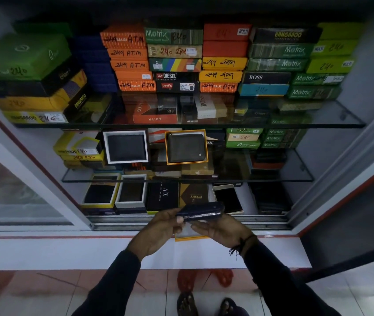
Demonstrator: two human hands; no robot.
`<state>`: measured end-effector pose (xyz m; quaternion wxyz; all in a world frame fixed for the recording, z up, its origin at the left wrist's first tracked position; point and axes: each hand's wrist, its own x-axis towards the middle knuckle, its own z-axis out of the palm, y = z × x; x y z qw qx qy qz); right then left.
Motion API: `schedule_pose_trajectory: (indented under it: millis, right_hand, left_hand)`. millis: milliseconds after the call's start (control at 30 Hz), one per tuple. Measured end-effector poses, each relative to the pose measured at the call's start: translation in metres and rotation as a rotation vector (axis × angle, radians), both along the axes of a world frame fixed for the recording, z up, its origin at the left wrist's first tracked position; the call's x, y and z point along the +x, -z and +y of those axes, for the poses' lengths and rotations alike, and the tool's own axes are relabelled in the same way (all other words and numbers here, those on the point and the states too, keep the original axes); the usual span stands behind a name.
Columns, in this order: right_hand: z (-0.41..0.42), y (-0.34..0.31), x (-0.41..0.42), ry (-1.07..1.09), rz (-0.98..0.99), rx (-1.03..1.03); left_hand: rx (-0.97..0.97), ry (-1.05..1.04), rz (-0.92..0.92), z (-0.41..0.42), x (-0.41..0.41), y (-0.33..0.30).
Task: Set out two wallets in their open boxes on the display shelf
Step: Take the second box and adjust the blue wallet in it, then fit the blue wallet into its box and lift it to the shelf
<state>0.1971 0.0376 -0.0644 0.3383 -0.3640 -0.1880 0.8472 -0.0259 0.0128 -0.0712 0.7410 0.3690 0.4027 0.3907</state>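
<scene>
1. Left hand (160, 226) and right hand (222, 229): each grip closed on a dark zip wallet (200, 212), held over an orange-edged open box (187, 236) on the sill
2. Middle glass shelf (272, 179): orange-rimmed box (206, 148) shows a wallet, beside a white-rimmed box (106, 147) with another

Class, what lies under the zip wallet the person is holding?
Under the zip wallet an orange-edged box sits on the white ledge. The left hand and right hand cover most of it.

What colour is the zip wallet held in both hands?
Dark navy blue zip wallet with a silver zipper, seen in the head view.
</scene>
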Motion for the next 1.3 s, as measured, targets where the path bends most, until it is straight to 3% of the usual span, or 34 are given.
schedule_pose_trajectory:
  millis: [67,300,467,633,800,1000,1300]
  right_hand:
    - [-0.001,-0.002,-0.004,0.021,-0.001,0.023]
    - [0.006,-0.007,0.008,0.058,-0.286,0.140]
    - [0.005,-0.017,0.024,0.197,-0.395,0.160]
    - [-0.008,-0.039,-0.009,0.175,-0.517,0.295]
    - [-0.020,-0.042,-0.038,0.237,-0.561,0.389]
    - [-0.005,-0.056,0.021,0.188,-0.627,0.435]
    - [0.008,-0.047,0.036,0.074,-0.497,0.304]
  left_hand:
    - [-0.021,-0.022,-0.041,0.001,0.000,0.002]
    - [-0.020,-0.122,-0.077,0.000,-0.014,0.018]
    - [0.011,-0.340,0.118,-0.003,-0.021,0.026]
    - [0.048,-0.511,0.198,0.004,0.009,0.022]
    - [0.100,-0.485,0.254,0.011,0.027,0.018]
    - [0.126,-0.495,0.231,0.003,-0.009,0.020]
    - [0.061,-0.219,-0.134,-0.005,0.007,0.013]
